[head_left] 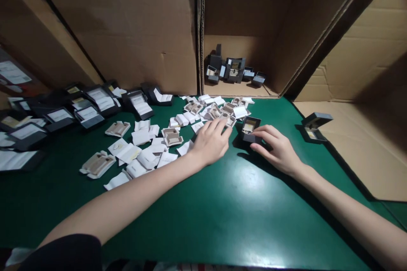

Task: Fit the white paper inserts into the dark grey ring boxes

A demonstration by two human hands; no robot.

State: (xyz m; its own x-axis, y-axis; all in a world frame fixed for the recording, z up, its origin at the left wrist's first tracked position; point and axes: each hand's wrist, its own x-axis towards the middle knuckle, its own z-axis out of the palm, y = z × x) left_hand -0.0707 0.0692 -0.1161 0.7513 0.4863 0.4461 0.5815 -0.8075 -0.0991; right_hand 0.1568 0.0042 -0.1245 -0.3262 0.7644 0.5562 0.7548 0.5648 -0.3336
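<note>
My right hand (281,150) is at a small black hinged box (250,129) that stands with its lid up. The fingers lie over the box's near right edge, and the thumb is just below it. Inside the box a pale lining shows. To the left, my left hand (211,141) reaches palm down over a pile of white folded card inserts (214,111). Its fingers are stretched out, and their tips overlap the pile; whether they touch a piece is hidden. More white inserts (148,158), some with a brown cut-out back, lie scattered beside my left forearm.
Many open black boxes with white cards (87,114) crowd the left of the green table (241,216). Several small boxes (235,69) stand inside an upright carton (241,16) at the back. One open box (316,127) sits at the edge of a cardboard flap (365,152) on the right.
</note>
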